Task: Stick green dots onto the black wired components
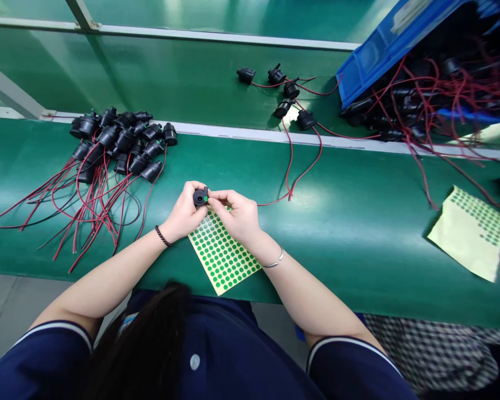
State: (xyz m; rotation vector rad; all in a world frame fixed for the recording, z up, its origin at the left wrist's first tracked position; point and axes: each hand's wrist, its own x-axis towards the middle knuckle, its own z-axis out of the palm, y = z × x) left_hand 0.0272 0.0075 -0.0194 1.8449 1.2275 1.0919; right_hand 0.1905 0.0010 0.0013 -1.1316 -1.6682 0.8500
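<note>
My left hand (188, 210) grips a small black pump (199, 197), its round face with a centre hole turned up towards me. On the right edge of that face shows a green dot sticker (205, 199). The thumb and forefinger of my right hand (237, 215) are pinched together at this sticker, touching it. Beneath both hands lies a pale yellow sheet of green dot stickers (223, 258), partly covered by my right hand. A red wire (275, 201) runs out to the right from behind my right hand.
To the left lies a heap of black pumps (125, 139) with red and black wires. Several loose pumps (290, 89) rest on the ledge behind. A tilted blue bin (370, 64) spills wired pumps at right, near a partly used sticker sheet (454, 239).
</note>
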